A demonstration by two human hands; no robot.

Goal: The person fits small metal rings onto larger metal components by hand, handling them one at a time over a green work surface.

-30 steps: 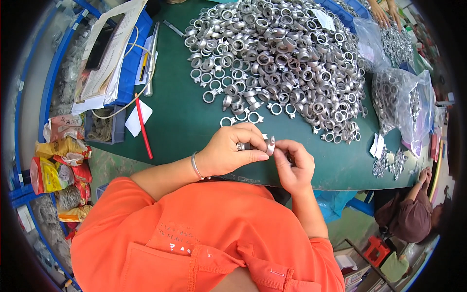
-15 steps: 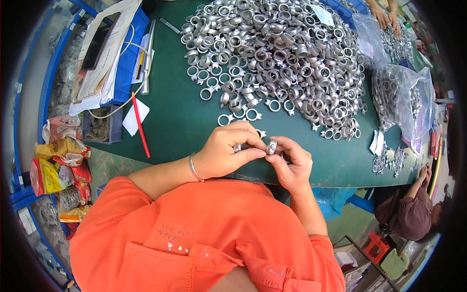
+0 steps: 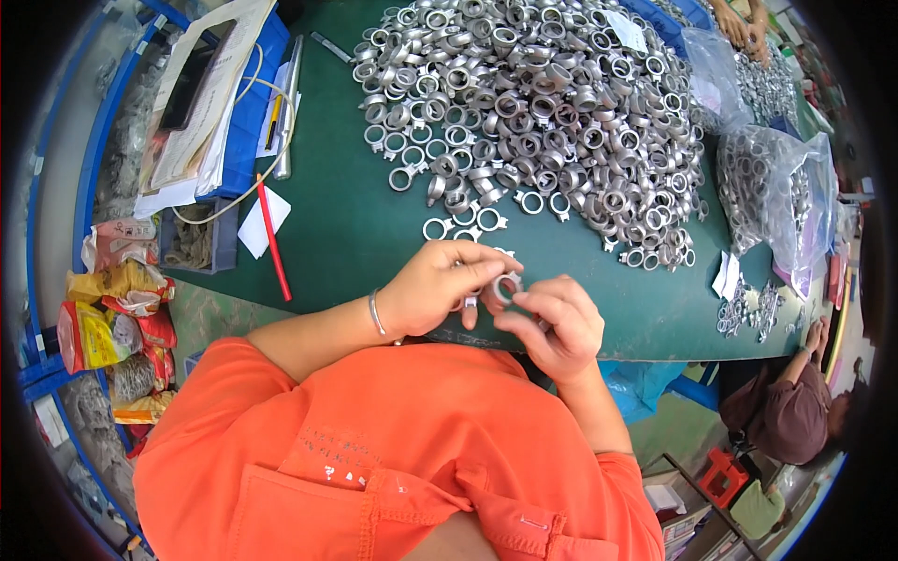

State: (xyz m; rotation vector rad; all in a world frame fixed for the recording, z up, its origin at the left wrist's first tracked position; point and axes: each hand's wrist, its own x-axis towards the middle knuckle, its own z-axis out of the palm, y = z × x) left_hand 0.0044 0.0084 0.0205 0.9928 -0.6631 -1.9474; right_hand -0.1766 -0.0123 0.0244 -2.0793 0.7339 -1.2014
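A small grey metal ring (image 3: 514, 280) with a tab on its rim is at my fingertips near the table's front edge. My left hand (image 3: 440, 288), a bangle on its wrist, pinches it between thumb and fingers. More metal rings (image 3: 465, 302) show below the left fingers, partly hidden in that hand. My right hand (image 3: 561, 327) is curled, its fingertips at the ring's right and lower side. Just beyond my hands a few loose rings (image 3: 436, 229) lie on the green table (image 3: 337, 224). Behind them spreads a large heap of the same rings (image 3: 533, 103).
To the left are a red pen (image 3: 273, 243), a blue tray (image 3: 267, 56) with papers and phone, and a grey bin (image 3: 220, 243). Bagged rings (image 3: 748, 178) and small metal parts (image 3: 748, 309) sit right. Another person's hands (image 3: 744, 33) work far right; a person in brown (image 3: 786, 402) sits beyond.
The ring has moved slightly left and turned, so its opening now shows. My left thumb and fingers have shifted around it. My right fingers have opened a little and dropped lower.
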